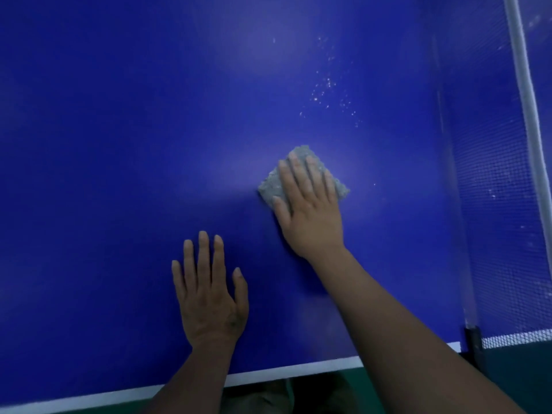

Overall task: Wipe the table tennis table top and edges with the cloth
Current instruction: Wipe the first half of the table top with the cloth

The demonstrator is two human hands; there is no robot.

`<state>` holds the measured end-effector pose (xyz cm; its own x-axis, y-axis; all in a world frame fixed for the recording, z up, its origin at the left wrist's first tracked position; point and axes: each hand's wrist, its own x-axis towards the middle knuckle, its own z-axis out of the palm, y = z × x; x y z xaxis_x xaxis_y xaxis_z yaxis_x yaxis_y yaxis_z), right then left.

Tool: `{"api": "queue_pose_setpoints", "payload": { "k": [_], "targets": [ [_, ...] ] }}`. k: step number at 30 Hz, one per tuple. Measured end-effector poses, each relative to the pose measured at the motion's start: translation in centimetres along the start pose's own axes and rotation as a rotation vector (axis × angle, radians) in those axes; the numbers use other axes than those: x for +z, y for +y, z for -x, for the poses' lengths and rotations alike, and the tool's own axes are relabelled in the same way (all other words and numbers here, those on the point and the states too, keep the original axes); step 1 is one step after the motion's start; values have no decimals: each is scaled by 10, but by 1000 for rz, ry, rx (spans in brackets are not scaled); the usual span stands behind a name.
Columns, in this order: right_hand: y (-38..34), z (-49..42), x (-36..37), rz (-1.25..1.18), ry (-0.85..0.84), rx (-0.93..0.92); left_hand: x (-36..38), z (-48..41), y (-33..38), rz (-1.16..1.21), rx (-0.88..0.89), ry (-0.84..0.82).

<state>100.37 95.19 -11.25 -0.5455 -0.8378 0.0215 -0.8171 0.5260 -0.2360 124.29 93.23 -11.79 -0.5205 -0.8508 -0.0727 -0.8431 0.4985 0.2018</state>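
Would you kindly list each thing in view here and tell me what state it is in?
cloth: folded, lying flat on the table, pressed under the right hand.
right hand: flat on the cloth, fingers extended.
left hand: empty, palm down, fingers spread on the table.
table top: blue, with white specks beyond the cloth.
white specks: scattered, not yet wiped.
net: upright along the right side.

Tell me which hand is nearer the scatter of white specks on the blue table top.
Right. The right hand presses the grey cloth flat just below the white specks; the left hand rests flat lower down, nearer the white edge line.
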Motion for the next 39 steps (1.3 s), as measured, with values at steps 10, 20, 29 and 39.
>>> {"api": "queue_pose_setpoints", "payload": {
  "k": [10,20,29,39],
  "targets": [
    [23,3,-21,104,-51,213,-26,-87,22,298,96,38],
    [-27,-111,3,-13,1,86,-20,-250,35,54,34,120],
    [36,-90,-23,105,-54,227,-21,-250,40,46,24,141],
    [-32,-213,3,-2,-47,26,-14,-251,37,-2,19,138]
  ]
}}
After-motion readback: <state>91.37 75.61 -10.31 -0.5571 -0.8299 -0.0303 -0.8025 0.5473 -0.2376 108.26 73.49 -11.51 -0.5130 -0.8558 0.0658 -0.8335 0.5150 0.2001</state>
